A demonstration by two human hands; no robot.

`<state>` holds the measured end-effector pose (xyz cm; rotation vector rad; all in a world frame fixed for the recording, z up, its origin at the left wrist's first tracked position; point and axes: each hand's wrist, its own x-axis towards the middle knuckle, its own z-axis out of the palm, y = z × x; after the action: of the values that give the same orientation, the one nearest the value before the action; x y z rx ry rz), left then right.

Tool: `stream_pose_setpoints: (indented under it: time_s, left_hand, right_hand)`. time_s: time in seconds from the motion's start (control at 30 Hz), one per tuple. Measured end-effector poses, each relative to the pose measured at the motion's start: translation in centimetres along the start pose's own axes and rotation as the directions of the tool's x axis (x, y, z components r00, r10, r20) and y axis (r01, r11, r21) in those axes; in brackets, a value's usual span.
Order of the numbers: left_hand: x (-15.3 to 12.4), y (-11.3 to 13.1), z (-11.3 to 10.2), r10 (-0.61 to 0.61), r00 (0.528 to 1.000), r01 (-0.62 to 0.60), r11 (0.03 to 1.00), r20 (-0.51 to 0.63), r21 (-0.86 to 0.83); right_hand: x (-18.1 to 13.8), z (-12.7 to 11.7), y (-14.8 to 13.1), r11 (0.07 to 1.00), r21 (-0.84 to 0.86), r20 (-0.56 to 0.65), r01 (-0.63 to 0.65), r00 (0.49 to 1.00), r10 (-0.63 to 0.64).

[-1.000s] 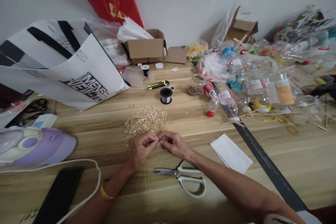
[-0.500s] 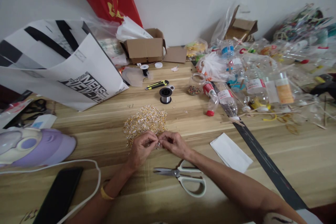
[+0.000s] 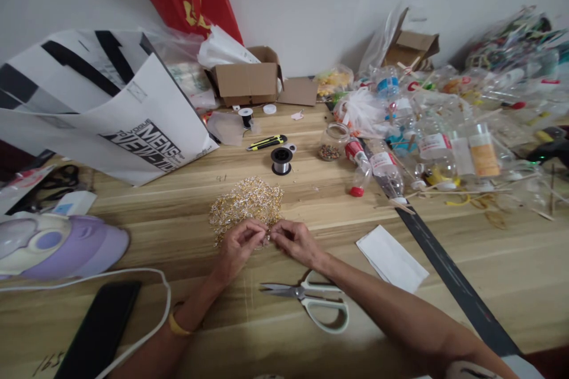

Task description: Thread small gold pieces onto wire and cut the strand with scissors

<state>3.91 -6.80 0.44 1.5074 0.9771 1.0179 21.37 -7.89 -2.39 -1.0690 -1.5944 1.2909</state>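
Note:
A loose heap of gold and silver beaded strands lies on the wooden table. At its near edge my left hand is closed in a pinch, thumb against forefinger. Facing it, my right hand pinches too, its fingertips a small gap from the left ones. What sits in either pinch is too small to make out; tiny glinting bits show between and below the fingertips. Just in front of my hands lie scissors with white handles, blades pointing left. Beyond the heap stands a spool of silvery wire.
A yellow-black box cutter and a jar of small beads lie farther back. White folded paper is at right, before a pile of plastic bottles. A phone, white cable and purple device occupy the left.
My hands stay pinched at the heap's near edge. The fingertips have shifted slightly, with a bit more gap between them. The view has moved a little.

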Motion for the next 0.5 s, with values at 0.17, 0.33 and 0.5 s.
stream_pose_setpoints:
  time_s: [0.17, 0.33, 0.5]
  left_hand:
    - [-0.03, -0.10, -0.03, 0.006, 1.000, -0.007, 0.999, -0.004, -0.047]
    - [-0.03, -0.12, -0.20, 0.008, 1.000, -0.007, 0.996, 0.016, -0.085]
    - [0.02, 0.06, -0.26, -0.002, 1.000, 0.004, 0.994, 0.024, -0.106]
  right_hand:
    - [-0.03, -0.01, 0.06, 0.998, -0.063, 0.002, 0.027, 1.000, -0.027]
    - [0.02, -0.06, -0.23, 0.997, -0.070, -0.003, 0.038, 0.999, -0.038]
    - [0.01, -0.11, -0.66, 0.997, -0.072, -0.017, 0.022, 1.000, -0.023]
